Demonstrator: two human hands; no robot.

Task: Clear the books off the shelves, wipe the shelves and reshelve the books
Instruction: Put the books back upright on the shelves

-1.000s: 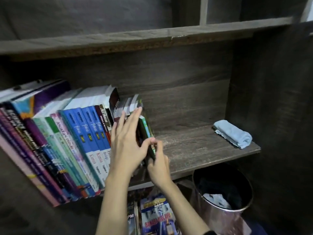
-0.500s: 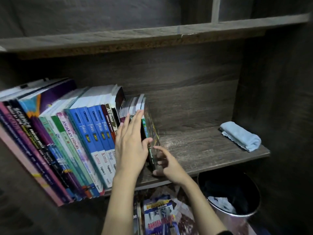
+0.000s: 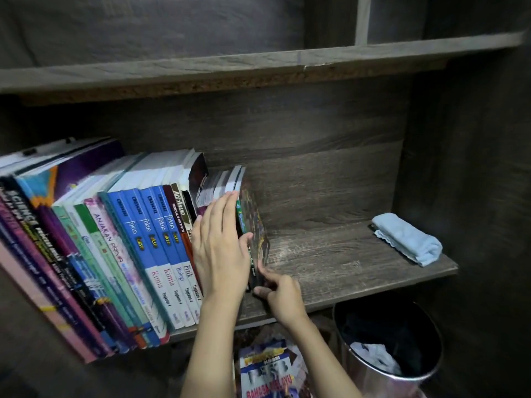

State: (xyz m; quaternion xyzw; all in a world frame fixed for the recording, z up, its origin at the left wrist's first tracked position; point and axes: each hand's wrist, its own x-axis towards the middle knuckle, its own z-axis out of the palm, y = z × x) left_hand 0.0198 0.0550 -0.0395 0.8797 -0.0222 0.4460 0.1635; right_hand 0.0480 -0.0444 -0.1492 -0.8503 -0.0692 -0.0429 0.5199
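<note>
**Desk:** Where do the books sit relative to your hands?

**Operator:** On my feed the shelf (image 3: 344, 271) carries the row of books (image 3: 129, 254) from its left end to about its middle, with the spines along the front edge. My left hand (image 3: 221, 248) lies flat on the spines at the right end of the row. Its fingers are straight and together, and the thumb is against the end book (image 3: 254, 222). My right hand (image 3: 280, 294) is just beside it and lower, at the front edge. Its thumb and curled fingers pinch the foot of that book.

**Desk:** How do the books look?

**Operator:** There are tall purple and pink volumes at the left end, then green ones, then four blue "fokus" spines. The thinner books after those are partly hidden by my left hand. The end book is thin and dark with a busy coloured cover. It stands nearly upright and touches its neighbour.

**Desk:** Anything else?

**Operator:** A round bin (image 3: 388, 346) stands below the shelf's right half, and loose books (image 3: 267, 369) lie under the front edge. A folded blue cloth (image 3: 408, 239) sits at the right end of the shelf, well apart from the row.

**Desk:** What has changed?

**Operator:** A second ago my right hand held the end book higher up, tucked behind the left thumb. It has since slid down to the foot. The left hand has stayed flat on the spines, and the cloth hasn't moved.
</note>
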